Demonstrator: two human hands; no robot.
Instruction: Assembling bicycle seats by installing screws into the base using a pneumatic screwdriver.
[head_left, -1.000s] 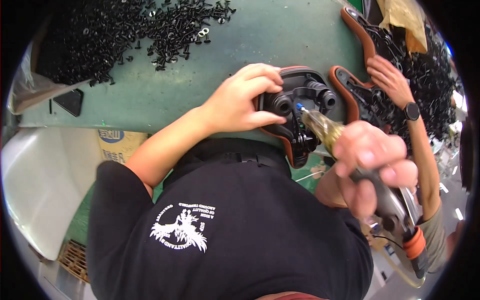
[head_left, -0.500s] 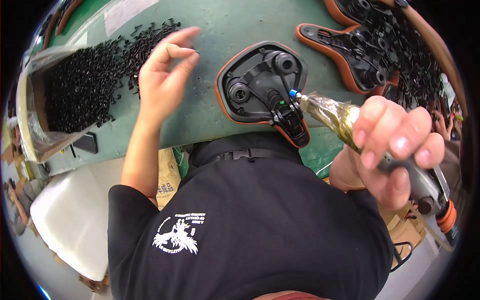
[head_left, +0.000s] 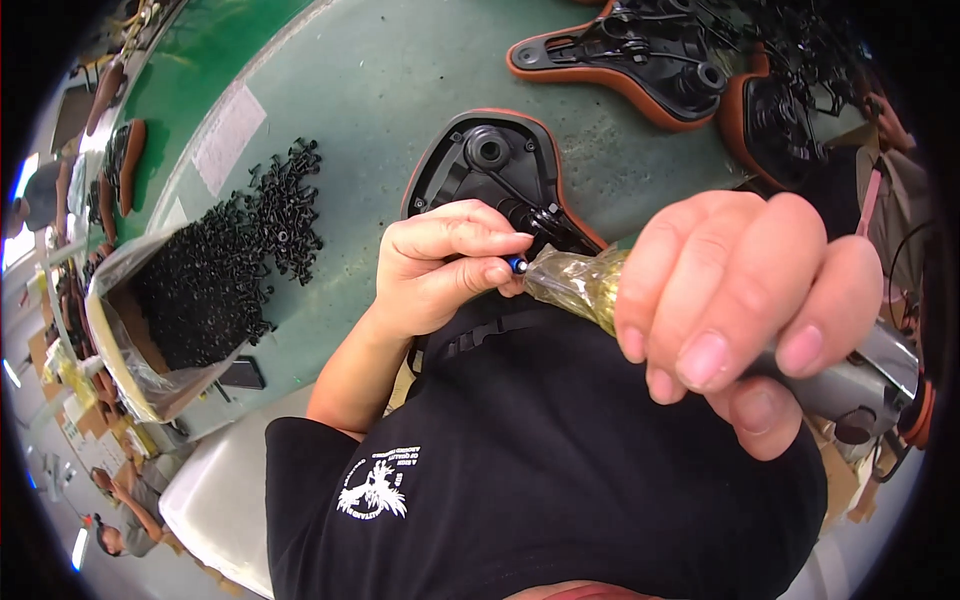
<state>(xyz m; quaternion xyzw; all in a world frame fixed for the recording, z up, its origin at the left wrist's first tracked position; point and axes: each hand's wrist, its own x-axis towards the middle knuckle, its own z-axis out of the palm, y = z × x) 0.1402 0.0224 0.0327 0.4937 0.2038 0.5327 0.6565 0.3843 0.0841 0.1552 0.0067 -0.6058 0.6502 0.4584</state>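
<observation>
My right hand (head_left: 735,300) is wrapped round a grey pneumatic screwdriver (head_left: 585,285), its nose covered in wrinkled clear-yellow tape. The blue tip (head_left: 516,264) points left, up against the pinched fingers of my left hand (head_left: 435,265). Whatever those fingers hold is hidden or too small to name. Just beyond both hands a bicycle saddle (head_left: 490,150) lies upside down on the green table, black underside up with a brown rim. My left hand covers its near left part, and the tool is in front of its nose.
At the left stands a plastic-lined box (head_left: 125,345) full of black screws, and a heap of loose screws (head_left: 285,215) spills onto the table. More upturned saddles (head_left: 640,60) lie far right beside black metal parts. A flat dark object (head_left: 241,372) sits near the box.
My left hand has come right from beside the screw heap to the tool's tip, fingers now pinched. The screwdriver has moved left and down, off the saddle. The view has shifted.
</observation>
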